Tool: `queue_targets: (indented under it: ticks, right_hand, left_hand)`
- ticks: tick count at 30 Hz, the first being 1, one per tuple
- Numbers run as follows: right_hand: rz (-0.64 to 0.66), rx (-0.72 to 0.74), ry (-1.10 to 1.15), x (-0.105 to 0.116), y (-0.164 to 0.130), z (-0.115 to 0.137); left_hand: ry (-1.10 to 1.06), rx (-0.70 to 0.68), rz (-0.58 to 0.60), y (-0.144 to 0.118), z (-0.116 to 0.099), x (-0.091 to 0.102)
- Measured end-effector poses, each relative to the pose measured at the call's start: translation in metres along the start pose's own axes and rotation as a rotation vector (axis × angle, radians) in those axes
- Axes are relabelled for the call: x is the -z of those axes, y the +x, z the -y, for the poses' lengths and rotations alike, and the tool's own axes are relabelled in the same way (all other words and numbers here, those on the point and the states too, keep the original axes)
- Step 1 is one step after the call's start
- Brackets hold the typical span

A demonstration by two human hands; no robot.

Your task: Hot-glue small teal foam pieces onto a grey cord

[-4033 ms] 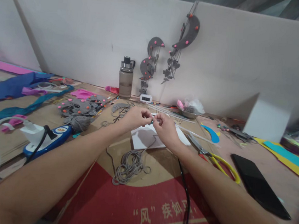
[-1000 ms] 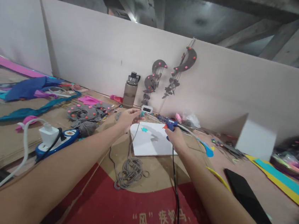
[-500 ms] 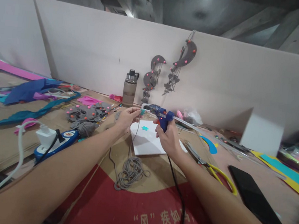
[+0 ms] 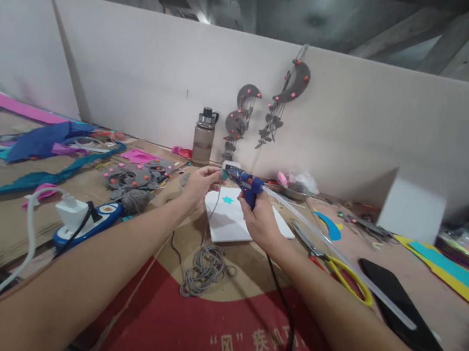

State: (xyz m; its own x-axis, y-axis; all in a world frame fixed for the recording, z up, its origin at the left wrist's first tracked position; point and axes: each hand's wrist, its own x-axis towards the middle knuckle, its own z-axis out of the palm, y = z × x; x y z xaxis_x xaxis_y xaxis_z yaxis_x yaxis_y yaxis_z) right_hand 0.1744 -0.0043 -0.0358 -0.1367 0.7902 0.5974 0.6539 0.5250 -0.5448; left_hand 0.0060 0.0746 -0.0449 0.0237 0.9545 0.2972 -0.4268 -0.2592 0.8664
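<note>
My right hand point(image 4: 260, 217) grips a blue hot glue gun point(image 4: 250, 186) with a long clear glue stick point(image 4: 336, 245) jutting from its back. Its nozzle is at a small teal felt piece point(image 4: 224, 174), pinched between the fingertips of my left hand point(image 4: 200, 186); whether they touch I cannot tell. Grey cord point(image 4: 213, 209) hangs from those fingers down to a loose coil point(image 4: 204, 270) on the cardboard. Beneath the hands lies a white sheet point(image 4: 231, 228) bearing a teal star-like cutout point(image 4: 227, 200).
Yellow-handled scissors point(image 4: 347, 277) and a black phone point(image 4: 397, 304) lie at right. A power strip point(image 4: 86, 227) sits at left, near felt scraps point(image 4: 49, 142). A bottle point(image 4: 203, 141) stands by the white board, where grey moon hangings point(image 4: 296, 84) hang. A black cable point(image 4: 282, 303) trails from the gun.
The glue gun has turned, its nozzle moving in to the teal piece and its rear swinging down. The glue stick now slants lower, across the phone. My left hand has barely moved.
</note>
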Motion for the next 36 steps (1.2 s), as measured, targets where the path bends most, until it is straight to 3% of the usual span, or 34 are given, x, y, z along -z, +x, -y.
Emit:
queue_targets:
  ticks: [36]
  right_hand:
    - [-0.014,0.031,-0.035,-0.0019,-0.0016,0.0000]
  left_hand:
    - [0.029,0.007,-0.011,-0.0025,-0.0023,-0.0026]
